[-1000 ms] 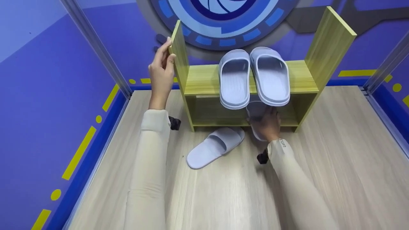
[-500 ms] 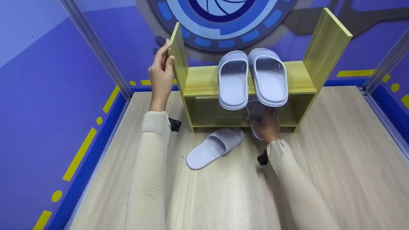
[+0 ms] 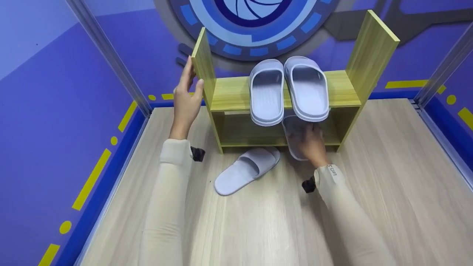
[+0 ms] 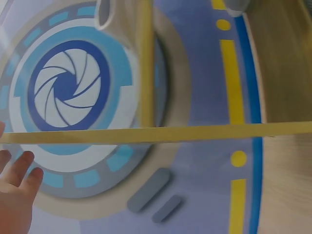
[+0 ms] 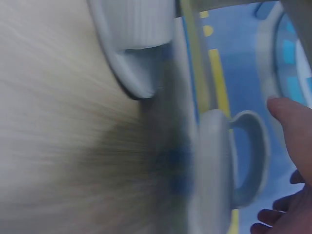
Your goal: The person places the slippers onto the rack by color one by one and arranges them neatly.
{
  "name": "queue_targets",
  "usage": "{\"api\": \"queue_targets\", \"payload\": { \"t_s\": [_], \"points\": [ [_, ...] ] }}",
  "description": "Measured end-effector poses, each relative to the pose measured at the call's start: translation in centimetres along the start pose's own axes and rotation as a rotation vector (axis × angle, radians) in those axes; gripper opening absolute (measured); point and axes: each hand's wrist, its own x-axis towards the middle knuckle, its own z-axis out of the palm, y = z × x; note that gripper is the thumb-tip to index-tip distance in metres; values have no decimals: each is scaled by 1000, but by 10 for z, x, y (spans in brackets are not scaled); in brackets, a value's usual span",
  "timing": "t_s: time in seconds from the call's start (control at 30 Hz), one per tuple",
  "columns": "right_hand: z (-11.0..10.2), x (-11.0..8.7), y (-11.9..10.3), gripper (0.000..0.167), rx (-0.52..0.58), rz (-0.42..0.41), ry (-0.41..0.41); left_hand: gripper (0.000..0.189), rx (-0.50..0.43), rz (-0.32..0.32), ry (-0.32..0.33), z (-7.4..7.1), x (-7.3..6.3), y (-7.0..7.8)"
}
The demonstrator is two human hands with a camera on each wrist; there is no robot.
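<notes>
My left hand [image 3: 186, 107] is beside the left upright panel [image 3: 205, 74] of a yellow wooden shoe rack, fingers straight with fingertips right at the panel's edge. In the head view my right hand [image 3: 314, 146] overlaps a grey slipper [image 3: 293, 149] on the lower shelf, its heel jutting past the front. The right wrist view shows thumb and fingers spread beside that slipper's strap, gripping nothing. On the upper shelf sit two grey slippers side by side, a left one [image 3: 266, 98] and a right one [image 3: 308, 90]. Another grey slipper [image 3: 232, 179] lies slanted on the floor.
The rack's right panel [image 3: 373, 55] rises at the other end. Behind the rack stands a blue printed wall [image 3: 159, 44], with a side wall [image 3: 37, 129] on the left. Wood-look floor [image 3: 251, 229] spreads in front.
My left hand has loosened from the panel's edge, dropping slightly as its fingers straightened. My right wrist has shifted a little to the right. The slippers stay where they were.
</notes>
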Motion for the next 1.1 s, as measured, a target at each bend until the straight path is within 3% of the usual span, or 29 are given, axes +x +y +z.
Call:
{"api": "queue_targets", "payload": {
  "t_s": [0.27, 0.47, 0.7, 0.8, 0.9, 1.1],
  "points": [
    [-36, -1, -4, 76, 94, 24, -223, 80, 112, -46, -78, 11, -49, -27],
    [-63, -3, -4, 70, 118, -44, -349, 96, 173, -53, -135, 28, -90, -50],
    [-108, -7, -11, 76, 98, 17, -479, 105, 295, -80, -248, 50, -132, -72],
    [-126, -5, -18, 75, 138, -12, -481, 107, 325, -93, -261, 59, -147, -77],
    [-144, -2, -25, 69, 175, -63, -426, 107, 329, -110, -294, 66, -159, -82],
    [-175, 1, -38, 52, 163, -137, -185, 113, 330, -200, -458, 81, -178, -91]
  ]
}}
